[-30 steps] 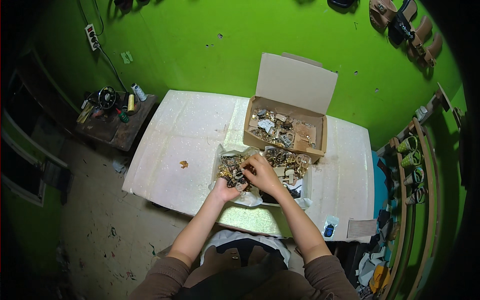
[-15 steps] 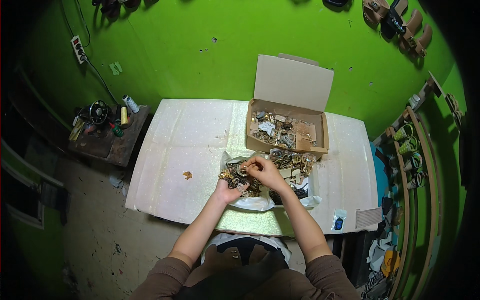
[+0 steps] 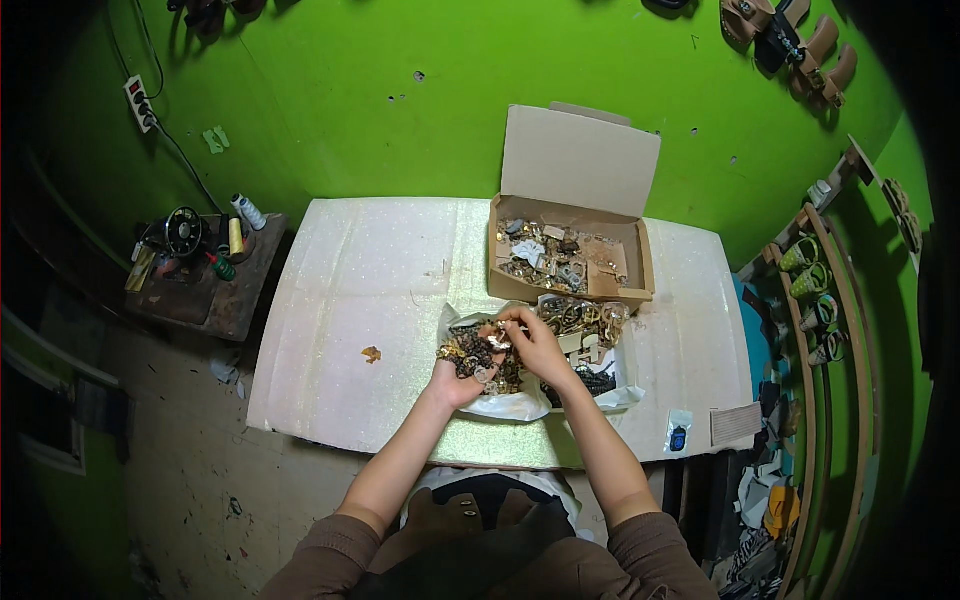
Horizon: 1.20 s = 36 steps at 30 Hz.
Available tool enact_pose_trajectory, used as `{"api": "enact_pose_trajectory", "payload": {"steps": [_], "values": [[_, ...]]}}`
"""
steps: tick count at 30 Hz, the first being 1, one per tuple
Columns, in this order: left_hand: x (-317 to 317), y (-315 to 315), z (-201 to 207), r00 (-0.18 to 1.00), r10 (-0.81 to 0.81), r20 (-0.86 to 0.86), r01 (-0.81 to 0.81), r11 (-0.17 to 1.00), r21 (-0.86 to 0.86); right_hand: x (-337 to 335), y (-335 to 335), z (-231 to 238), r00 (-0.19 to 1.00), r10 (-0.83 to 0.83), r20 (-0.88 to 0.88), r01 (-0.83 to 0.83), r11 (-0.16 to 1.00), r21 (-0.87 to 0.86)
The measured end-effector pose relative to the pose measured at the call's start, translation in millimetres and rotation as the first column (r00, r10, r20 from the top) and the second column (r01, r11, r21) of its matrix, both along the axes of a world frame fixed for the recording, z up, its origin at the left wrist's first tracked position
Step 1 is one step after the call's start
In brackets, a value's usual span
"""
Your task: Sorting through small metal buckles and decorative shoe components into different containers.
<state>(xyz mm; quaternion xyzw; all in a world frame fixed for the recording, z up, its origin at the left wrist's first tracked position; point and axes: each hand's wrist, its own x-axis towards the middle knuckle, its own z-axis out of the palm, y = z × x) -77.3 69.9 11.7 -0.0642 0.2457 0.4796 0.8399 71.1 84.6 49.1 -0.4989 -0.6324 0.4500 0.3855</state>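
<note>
My left hand [image 3: 458, 384] is cupped palm up over the left lined tray [image 3: 508, 408], holding a heap of small metal fittings [image 3: 470, 352], some gold, some dark. Its fingers are mostly hidden under the heap. Just to the right, my right hand [image 3: 537, 350] reaches over the same heap with thumb and fingertips pinched on a small shiny metal piece [image 3: 499, 340], too small to name exactly. More fittings fill the tray around both hands. Touching it on the right, a second tray [image 3: 625, 396] contains ring-shaped fittings, pale strips and dark chain-like pieces.
Behind the trays stands an open cardboard box [image 3: 574, 296] of mixed fittings, its lid raised. A gold-brown scrap [image 3: 371, 354] lies on the table [image 3: 340, 290] at left. A small packet [image 3: 678, 432] and grey card [image 3: 735, 426] lie front right. A wooden rack [image 3: 815, 400] stands at right.
My right hand has shifted slightly, its fingertips now lower over the heap, and a shiny piece shows at them. My left hand stays cupped in place. The whole view has shifted slightly.
</note>
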Motion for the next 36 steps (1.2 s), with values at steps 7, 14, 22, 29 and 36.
{"api": "enact_pose_trajectory", "payload": {"steps": [7, 14, 22, 29, 36], "values": [[7, -1, 0, 0.998, -0.045, 0.038, 0.042, 0.996, 0.073, 7, -6, 3, 0.95, -0.052, -0.308, -0.026, 0.97, -0.243], [34, -4, 8, 0.98, 0.033, 0.197, -0.037, 0.999, 0.015, 49, -13, -3, 0.898, -0.127, -0.422, 0.001, 0.958, -0.287], [59, -6, 6, 0.96, 0.076, 0.27, -0.083, 0.996, 0.012, 151, -6, -8, 0.972, -0.22, -0.081, 0.211, 0.971, -0.11], [82, -18, 2, 0.942, 0.19, 0.276, -0.193, 0.981, -0.017, 181, -19, -17, 0.805, -0.211, 0.554, 0.219, 0.974, 0.053], [105, -23, -1, 0.938, 0.24, 0.251, -0.258, 0.965, 0.04, 188, -20, -52, 0.574, -0.135, 0.807, -0.036, 0.981, 0.19]]}}
